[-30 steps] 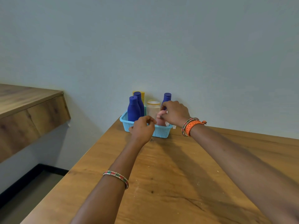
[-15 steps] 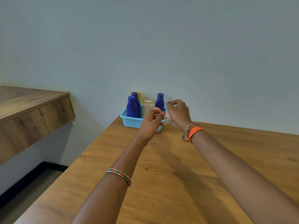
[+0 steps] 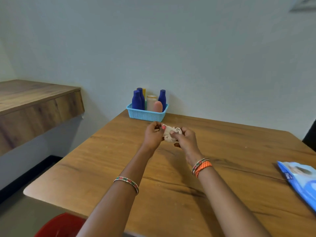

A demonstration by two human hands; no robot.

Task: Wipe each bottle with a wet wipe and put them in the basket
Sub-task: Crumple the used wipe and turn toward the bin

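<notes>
A light blue basket (image 3: 145, 115) stands at the table's far edge against the wall. Upright inside it are three dark blue bottles (image 3: 136, 100), a yellow bottle (image 3: 144, 92) at the back, a clear jar (image 3: 151, 102) and a pink bottle (image 3: 158, 106) at the front right. Nearer to me, above the table, my left hand (image 3: 153, 135) and my right hand (image 3: 185, 138) both grip a crumpled white wet wipe (image 3: 170, 134) stretched between them.
A blue pack of wet wipes (image 3: 301, 180) lies at the table's right edge. A wooden shelf (image 3: 34, 103) juts from the wall on the left. Part of a red seat (image 3: 59, 226) shows below the table's near edge.
Both hands have left the basket and drawn back toward me. The pink bottle now stands in the basket. The wipe is now held between both hands.
</notes>
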